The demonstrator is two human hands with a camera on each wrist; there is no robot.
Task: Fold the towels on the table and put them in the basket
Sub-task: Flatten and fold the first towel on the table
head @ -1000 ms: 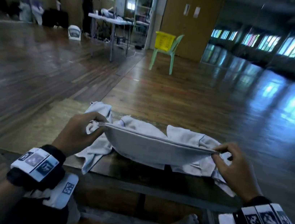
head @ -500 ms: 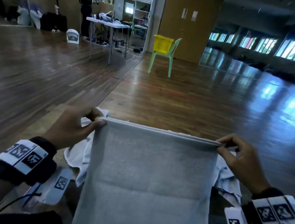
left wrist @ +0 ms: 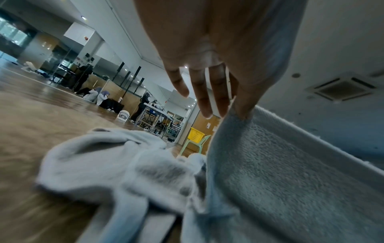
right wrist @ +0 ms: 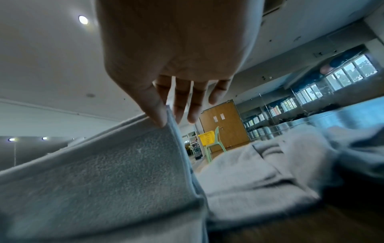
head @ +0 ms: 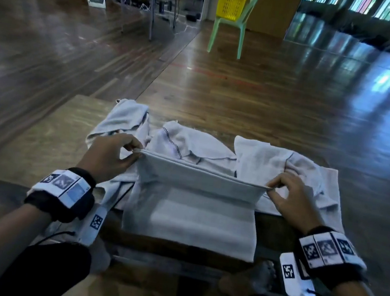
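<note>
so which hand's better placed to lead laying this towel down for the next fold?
Neither clearly. The left hand and right hand each pinch a top corner of the towel, stretched level between them above the table. Both should probably lower together.

Towel [head: 190, 212] nubbly matt terry cloth (hemmed edge); floor [head: 272, 88] glossy wood; basket [head: 230, 3] yellow plastic.

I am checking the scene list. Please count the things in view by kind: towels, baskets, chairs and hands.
Towels: 4, one held and three loose
Baskets: 1
Chairs: 1
Hands: 2, left hand, right hand
Total: 8
</note>
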